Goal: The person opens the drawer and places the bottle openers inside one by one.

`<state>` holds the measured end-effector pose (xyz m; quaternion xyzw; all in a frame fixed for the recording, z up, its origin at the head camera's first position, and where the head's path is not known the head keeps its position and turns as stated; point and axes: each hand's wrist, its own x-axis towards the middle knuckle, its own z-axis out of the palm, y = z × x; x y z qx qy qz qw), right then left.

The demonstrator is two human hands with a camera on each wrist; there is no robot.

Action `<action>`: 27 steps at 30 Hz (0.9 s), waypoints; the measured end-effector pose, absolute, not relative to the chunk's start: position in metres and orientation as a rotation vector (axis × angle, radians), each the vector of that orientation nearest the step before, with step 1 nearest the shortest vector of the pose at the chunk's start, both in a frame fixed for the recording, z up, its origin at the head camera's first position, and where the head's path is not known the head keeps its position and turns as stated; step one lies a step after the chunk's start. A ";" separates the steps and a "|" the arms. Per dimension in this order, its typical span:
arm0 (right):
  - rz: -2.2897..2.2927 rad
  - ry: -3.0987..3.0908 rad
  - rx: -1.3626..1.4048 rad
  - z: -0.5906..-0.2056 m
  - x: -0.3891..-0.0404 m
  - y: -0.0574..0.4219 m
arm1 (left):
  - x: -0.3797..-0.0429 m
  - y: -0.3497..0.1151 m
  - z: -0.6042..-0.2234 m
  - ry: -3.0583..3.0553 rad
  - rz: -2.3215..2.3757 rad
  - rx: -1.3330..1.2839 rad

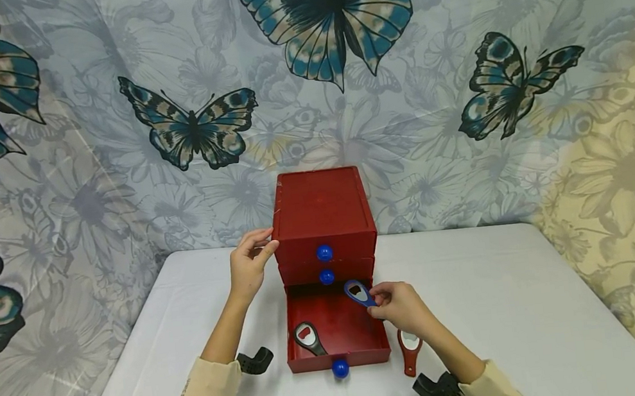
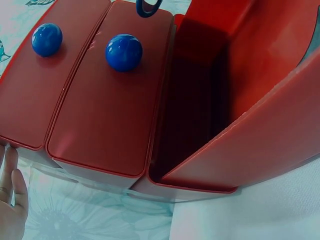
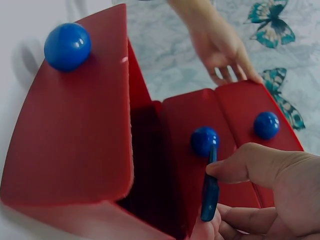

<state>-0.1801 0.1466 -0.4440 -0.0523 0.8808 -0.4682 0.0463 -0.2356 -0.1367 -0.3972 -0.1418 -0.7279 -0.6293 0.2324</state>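
Note:
A red drawer cabinet has its bottom drawer pulled out and its upper two closed. My right hand pinches a blue bottle opener between thumb and fingers, over the right side of that open drawer. In the right wrist view the blue bottle opener shows edge-on. Inside the drawer, at front left, lies a black bottle opener. My left hand touches the cabinet's upper left side with extended fingertips. A red bottle opener rests on the table, right of the drawer.
Blue round knobs stick out from the drawer fronts. The white-covered table meets a butterfly-printed cloth behind the cabinet. Black wrist mounts are on both forearms.

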 end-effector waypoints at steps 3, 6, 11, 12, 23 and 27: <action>-1.401 2.709 -0.166 -0.446 -0.181 0.140 | -0.236 -0.137 -0.398 -2.004 -1.726 -0.392; -1.381 2.730 -0.174 -0.448 -0.182 0.133 | -0.235 -0.137 -0.399 -2.009 -1.732 -0.391; -1.336 2.760 -0.233 -0.453 -0.183 0.122 | -0.236 -0.138 -0.399 -2.022 -1.741 -0.395; -1.332 2.756 -0.248 -0.455 -0.184 0.120 | -0.236 -0.138 -0.399 -2.023 -1.741 -0.396; -1.185 2.799 -0.443 -0.474 -0.185 0.095 | -0.237 -0.137 -0.397 -2.011 -1.732 -0.407; -1.110 2.821 -0.456 -0.479 -0.186 0.086 | -0.237 -0.138 -0.398 -2.016 -1.731 -0.396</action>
